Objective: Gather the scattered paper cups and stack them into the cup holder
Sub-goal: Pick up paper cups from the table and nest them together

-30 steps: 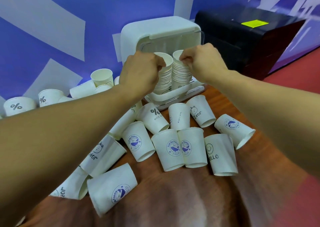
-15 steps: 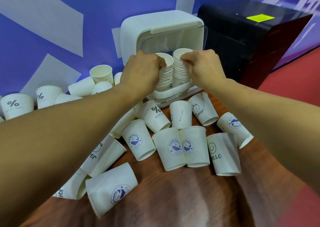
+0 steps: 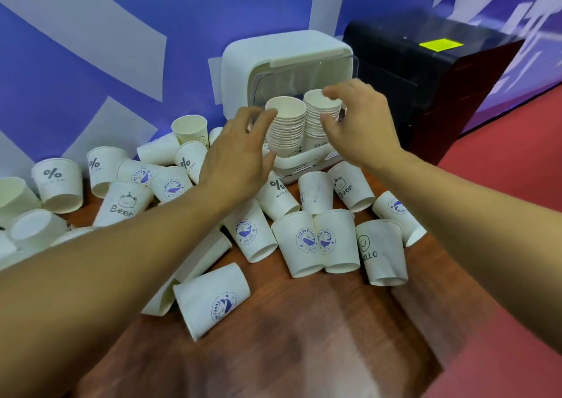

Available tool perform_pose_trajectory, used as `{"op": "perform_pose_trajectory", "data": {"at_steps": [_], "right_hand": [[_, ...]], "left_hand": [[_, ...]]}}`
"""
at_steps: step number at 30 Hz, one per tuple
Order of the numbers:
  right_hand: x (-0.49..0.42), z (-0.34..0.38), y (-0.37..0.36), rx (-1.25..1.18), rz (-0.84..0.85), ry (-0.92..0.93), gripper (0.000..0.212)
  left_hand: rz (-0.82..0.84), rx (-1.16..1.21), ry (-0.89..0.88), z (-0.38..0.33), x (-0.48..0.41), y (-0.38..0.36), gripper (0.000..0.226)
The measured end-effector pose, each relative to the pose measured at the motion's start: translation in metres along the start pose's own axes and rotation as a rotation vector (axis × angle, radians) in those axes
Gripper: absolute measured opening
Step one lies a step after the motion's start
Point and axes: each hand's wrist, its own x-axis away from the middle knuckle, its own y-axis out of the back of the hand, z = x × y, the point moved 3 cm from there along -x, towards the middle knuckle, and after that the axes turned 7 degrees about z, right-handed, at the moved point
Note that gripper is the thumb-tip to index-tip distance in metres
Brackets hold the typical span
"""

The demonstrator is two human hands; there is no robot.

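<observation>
A white cup holder [image 3: 243, 63] with a raised clear lid stands at the back of the wooden table. Inside it rise two stacks of paper cups, a left stack [image 3: 287, 127] and a right stack [image 3: 316, 124]. My left hand [image 3: 240, 151] hovers just left of the left stack with fingers spread and holds nothing. My right hand [image 3: 359, 124] is at the right stack, fingers loosely arched over its rim, empty. Several loose white printed cups [image 3: 307, 242] lie on their sides in front of the holder and away to the left.
A black box [image 3: 425, 72] with a yellow label stands right of the holder. A blue and white wall runs behind. The brown table [image 3: 304, 337] ends at the right, with red floor [image 3: 517, 184] beyond. More cups [image 3: 57, 184] crowd the far left.
Both hands have let go of the top cups and opened, drawing back slightly from the stacks. The view has dropped a little lower.
</observation>
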Motion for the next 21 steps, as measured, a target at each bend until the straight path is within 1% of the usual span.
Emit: {"op": "perform_pose_trajectory", "data": {"at_steps": [3,5,7,10,12,16,21], "right_hand": [[0.023,0.012,0.01,-0.04,-0.023,0.015,0.037],[0.04,0.02,0.011,-0.075,0.006,0.011,0.034],[0.057,0.027,0.008,-0.073,0.096,-0.004,0.031],[0.083,0.034,0.005,0.008,0.241,-0.023,0.032],[0.097,0.035,0.006,0.052,0.284,-0.051,0.034],[0.125,0.038,0.006,0.063,0.315,-0.084,0.038],[0.146,0.036,0.001,0.084,0.393,-0.117,0.046]], "left_hand": [[0.041,0.007,0.074,-0.001,0.024,0.007,0.053],[0.083,-0.016,0.083,-0.006,0.04,0.012,0.05],[0.127,-0.013,0.089,-0.013,0.055,0.016,0.046],[0.233,-0.004,0.101,-0.029,0.074,0.016,0.04],[0.273,0.038,0.101,-0.04,0.087,0.014,0.038],[0.321,0.117,0.151,-0.055,0.104,0.015,0.036],[0.377,0.136,0.179,-0.06,0.112,0.012,0.044]]}}
